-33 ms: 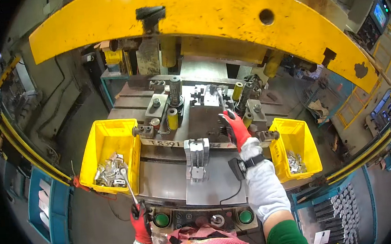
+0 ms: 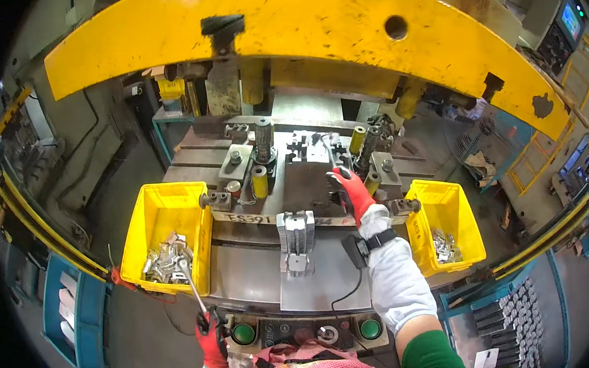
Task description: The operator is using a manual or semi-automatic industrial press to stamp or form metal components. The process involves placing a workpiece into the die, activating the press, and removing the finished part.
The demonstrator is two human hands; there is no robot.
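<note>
My left hand [image 2: 211, 334], in a red and black glove, is closed round a metal rod with a round head [image 2: 185, 267]. That head is at the front of the left yellow bin [image 2: 133, 248], over small metal brackets [image 2: 167, 253]. My right hand [image 2: 352, 195], gloved alike, reaches over the press die [image 2: 304, 180], closed round another slim rod [image 2: 332, 155]. The far tip of this rod is at the bright die insert [image 2: 317, 151]; whether it touches a part there I cannot tell. A stack of formed metal parts [image 2: 296, 232] stands on the plate in front of the die.
A large yellow press beam [image 2: 309, 17] spans above the die. Guide posts [image 2: 264, 141] rise on both sides. A right yellow bin [image 2: 448, 203] holds more small parts. Two green buttons [image 2: 243, 332] sit on the front panel. A cable [image 2: 350, 294] hangs from my right wrist.
</note>
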